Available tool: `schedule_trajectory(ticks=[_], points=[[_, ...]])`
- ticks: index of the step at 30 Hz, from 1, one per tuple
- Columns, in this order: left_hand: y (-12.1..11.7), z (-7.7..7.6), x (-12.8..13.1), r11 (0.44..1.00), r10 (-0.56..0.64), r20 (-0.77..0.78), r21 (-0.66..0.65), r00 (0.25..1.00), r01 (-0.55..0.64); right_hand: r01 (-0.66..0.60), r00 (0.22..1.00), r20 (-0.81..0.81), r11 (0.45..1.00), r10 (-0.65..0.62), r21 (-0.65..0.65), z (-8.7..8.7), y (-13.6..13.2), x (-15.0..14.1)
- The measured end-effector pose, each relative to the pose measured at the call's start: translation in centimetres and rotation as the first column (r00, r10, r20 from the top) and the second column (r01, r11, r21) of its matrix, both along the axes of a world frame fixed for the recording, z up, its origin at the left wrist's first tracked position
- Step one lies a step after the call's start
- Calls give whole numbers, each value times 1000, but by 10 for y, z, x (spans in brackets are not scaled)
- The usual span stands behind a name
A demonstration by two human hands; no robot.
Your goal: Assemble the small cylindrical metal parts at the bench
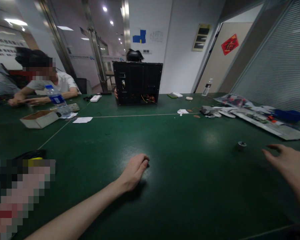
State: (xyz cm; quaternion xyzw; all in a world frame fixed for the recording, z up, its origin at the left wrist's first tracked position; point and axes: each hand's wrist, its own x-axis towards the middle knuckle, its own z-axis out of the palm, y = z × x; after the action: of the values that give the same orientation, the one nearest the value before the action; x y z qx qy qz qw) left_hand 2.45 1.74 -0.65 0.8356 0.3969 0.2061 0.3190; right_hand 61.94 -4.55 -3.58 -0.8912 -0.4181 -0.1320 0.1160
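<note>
My left hand rests on the green tabletop near the middle, its fingers curled down and pressed together. Its palm side faces the table, so anything inside the fingers is hidden. At the right edge, my right hand is open, with thumb and forefinger apart and nothing seen between them. A small round metallic piece sits on the tabletop to the left of my right fingertips, apart from them.
A black computer case stands at the far side, a person behind it. Another person sits at left, behind a water bottle and an open box. Papers and parts cover a white board at right. A clear bottle stands farther back.
</note>
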Motion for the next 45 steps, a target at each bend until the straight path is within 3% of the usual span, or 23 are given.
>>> schedule_trajectory(ticks=[5, 8, 14, 19, 20, 22, 24, 27, 29, 32, 35, 38, 45], points=[[0, 1, 0, 1000, 2, -8, -5, 1000, -2, -153, 985, 35, 951, 169, -267, 21, 46, -41], [0, 2, 1, 1000, -1, -13, -11, 1000, 1, -182, 983, -53, 924, 174, -337, 27, 59, -58], [-1, 2, 0, 1000, -1, -4, -3, 1000, 1, -192, 981, -95, 932, 171, -307, 35, 70, -91], [0, 1, -1, 1000, -8, -4, -20, 1000, 7, -431, 902, -129, 880, 413, -201, 47, 88, -165], [1, 0, -1, 1000, -2, 4, -23, 1000, 2, -517, 855, -144, 841, 498, -162, 52, 89, -188], [1, -2, 0, 1000, 14, 26, -18, 1000, -13, -746, 655, -184, 666, 733, -2, 63, 86, -238], [1, -4, 1, 1000, 19, 61, -26, 998, -17, -860, 470, -224, 500, 854, 100, 74, 77, -289], [1, -6, 0, 998, 38, 119, -53, 992, -32, -950, 226, -286, 275, 931, 145, 80, 61, -351], [1, -8, 0, 997, 54, 162, -55, 985, -46, -981, 112, -292, 152, 950, 118, 75, 53, -377], [2, -12, -2, 998, 58, 231, -37, 971, -50, -994, 20, -283, 49, 959, 98, 55, 47, -395], [2, -13, -3, 998, 59, 262, -43, 963, -49, -977, -44, -309, 23, 950, 213, 31, 46, -397], [2, -13, -3, 996, 70, 256, -63, 964, -56, -937, -86, -337, 38, 938, 346, 14, 47, -396], [4, -14, -1, 999, 36, 196, -46, 980, -27, -913, -89, -388, 81, 917, 401, 8, 50, -397]])
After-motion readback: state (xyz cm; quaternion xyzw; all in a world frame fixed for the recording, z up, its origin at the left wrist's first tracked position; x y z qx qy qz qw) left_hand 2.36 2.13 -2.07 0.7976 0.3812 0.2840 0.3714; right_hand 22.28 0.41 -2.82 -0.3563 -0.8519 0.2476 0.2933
